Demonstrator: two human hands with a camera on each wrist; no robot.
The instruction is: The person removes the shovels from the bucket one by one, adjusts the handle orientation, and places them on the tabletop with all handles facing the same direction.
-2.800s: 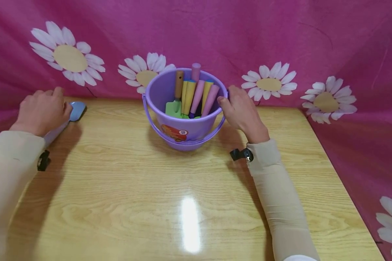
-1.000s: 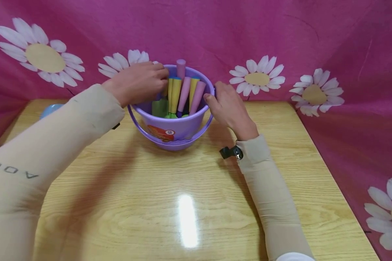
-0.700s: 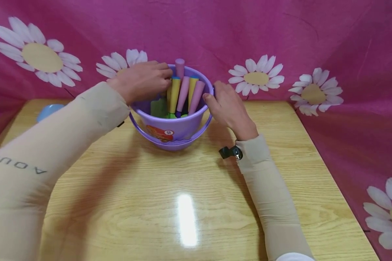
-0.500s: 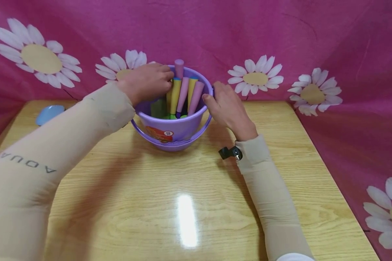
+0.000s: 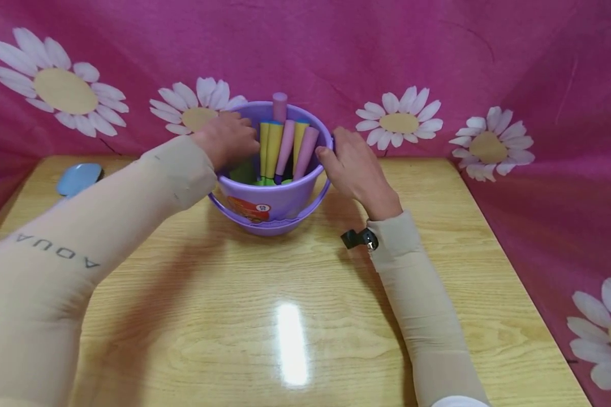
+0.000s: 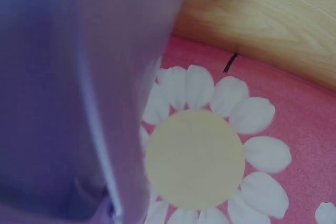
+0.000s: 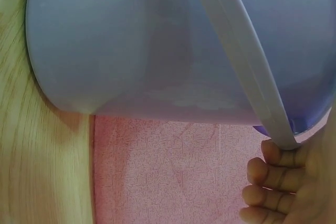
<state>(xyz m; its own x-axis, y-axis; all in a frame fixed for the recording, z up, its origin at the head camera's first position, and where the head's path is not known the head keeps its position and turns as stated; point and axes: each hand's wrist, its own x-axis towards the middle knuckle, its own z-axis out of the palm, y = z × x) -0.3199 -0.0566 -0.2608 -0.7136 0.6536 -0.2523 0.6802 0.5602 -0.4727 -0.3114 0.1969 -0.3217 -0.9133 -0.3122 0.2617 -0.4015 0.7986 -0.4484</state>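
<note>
A purple bucket (image 5: 280,199) stands at the back of the table, full of toy garden tools with yellow and pink handles (image 5: 285,148). My left hand (image 5: 231,140) reaches over the bucket's left side, fingers curled at the top of a green trowel (image 5: 243,171). The hand hides the trowel's wooden handle. At the right rim my right hand (image 5: 358,169) grips the bucket, thumb over the edge. In the right wrist view its curled fingers (image 7: 281,174) show beside the bucket's handle (image 7: 244,51). Only the bucket's wall (image 6: 113,77) fills the left wrist view's near side.
A tool with a light blue end (image 5: 78,178) lies on the wooden table (image 5: 209,328) at the far left, partly behind my left sleeve. A pink cloth (image 5: 305,51) printed with daisies hangs right behind the bucket and along the right edge.
My left hand left the blue-ended tool and came over into the bucket. In the last half second it shifted left, the green blade moving with it. My right hand stays on the rim.
</note>
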